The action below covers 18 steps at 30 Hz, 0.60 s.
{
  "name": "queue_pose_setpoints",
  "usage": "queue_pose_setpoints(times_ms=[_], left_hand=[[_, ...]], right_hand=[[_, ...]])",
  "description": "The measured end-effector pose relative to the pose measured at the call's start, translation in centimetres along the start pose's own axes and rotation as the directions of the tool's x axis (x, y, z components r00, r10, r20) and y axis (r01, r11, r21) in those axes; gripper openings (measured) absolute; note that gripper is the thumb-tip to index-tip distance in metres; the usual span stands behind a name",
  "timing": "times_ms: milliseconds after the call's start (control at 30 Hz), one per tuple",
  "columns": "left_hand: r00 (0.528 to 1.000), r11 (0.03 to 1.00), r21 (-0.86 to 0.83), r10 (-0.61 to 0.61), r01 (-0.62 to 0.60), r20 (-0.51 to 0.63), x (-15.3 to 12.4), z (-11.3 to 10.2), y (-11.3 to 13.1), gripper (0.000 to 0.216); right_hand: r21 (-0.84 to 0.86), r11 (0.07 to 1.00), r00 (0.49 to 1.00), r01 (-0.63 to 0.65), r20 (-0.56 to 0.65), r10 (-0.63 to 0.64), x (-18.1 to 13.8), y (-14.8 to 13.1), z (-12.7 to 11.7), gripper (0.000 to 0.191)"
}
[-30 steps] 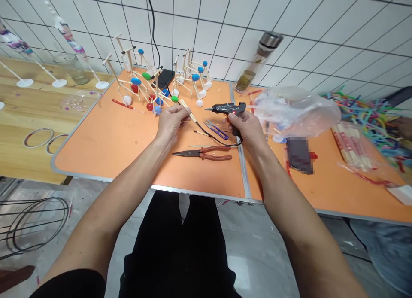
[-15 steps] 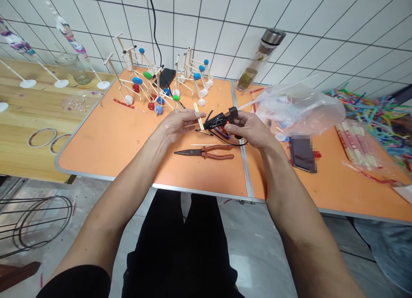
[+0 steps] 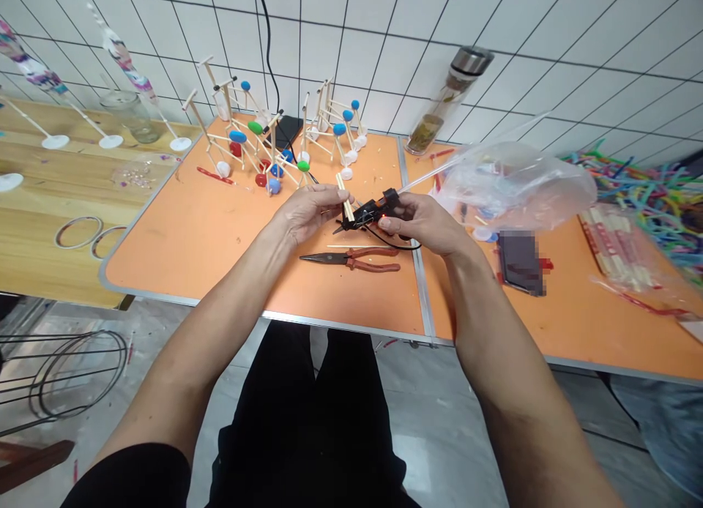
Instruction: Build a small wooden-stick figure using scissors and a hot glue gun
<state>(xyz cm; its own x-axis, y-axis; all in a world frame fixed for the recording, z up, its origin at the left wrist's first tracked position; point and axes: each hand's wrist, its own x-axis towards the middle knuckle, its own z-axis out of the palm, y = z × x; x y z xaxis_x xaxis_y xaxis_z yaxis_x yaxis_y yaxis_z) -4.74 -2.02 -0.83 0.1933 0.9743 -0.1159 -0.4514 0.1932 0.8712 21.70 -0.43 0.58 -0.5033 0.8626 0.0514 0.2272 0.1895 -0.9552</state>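
My left hand (image 3: 313, 211) is closed, pinching pale wooden sticks (image 3: 345, 198) between thumb and fingers. Wrapped around a black glue gun (image 3: 373, 209) is my right hand (image 3: 420, 219); a small red light glows on the gun. A clear glue stick (image 3: 420, 178) juts from its back end. The gun's front end is at the lower part of the sticks; whether it touches them I cannot tell. Below the hands lie pliers (image 3: 351, 259) with reddish-brown handles, jaws pointing left, and a thin stick (image 3: 351, 246) just above them.
Stick frames with coloured discs (image 3: 258, 138) stand at the back left. A glass bottle (image 3: 447, 102), a plastic bag (image 3: 510, 182), a dark phone (image 3: 519, 263), packed sticks (image 3: 618, 244) and colourful pipe cleaners (image 3: 648, 189) lie rightward. A black cord (image 3: 266, 32) hangs along the wall.
The glue gun has shifted slightly left and its front end now overlaps the lower part of the sticks. My left hand keeps its pinch on them. The view has shifted slightly.
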Motion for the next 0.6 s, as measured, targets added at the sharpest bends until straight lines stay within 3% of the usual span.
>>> queue_pose_setpoints(times_ms=[300,600], left_hand=[[0.994,0.995,-0.048,0.082,-0.085,-0.076,-0.5,0.4,1.2,0.019],[0.990,0.997,-0.033,0.071,-0.075,-0.121,-0.1,0.3,0.9,0.017]], right_hand=[[0.131,0.990,0.989,-0.055,-0.130,0.072,0.3,1.1,-0.8,0.060],[0.330,0.927,0.913,-0.177,-0.296,0.280,1.5,2.8,-1.4,0.041]])
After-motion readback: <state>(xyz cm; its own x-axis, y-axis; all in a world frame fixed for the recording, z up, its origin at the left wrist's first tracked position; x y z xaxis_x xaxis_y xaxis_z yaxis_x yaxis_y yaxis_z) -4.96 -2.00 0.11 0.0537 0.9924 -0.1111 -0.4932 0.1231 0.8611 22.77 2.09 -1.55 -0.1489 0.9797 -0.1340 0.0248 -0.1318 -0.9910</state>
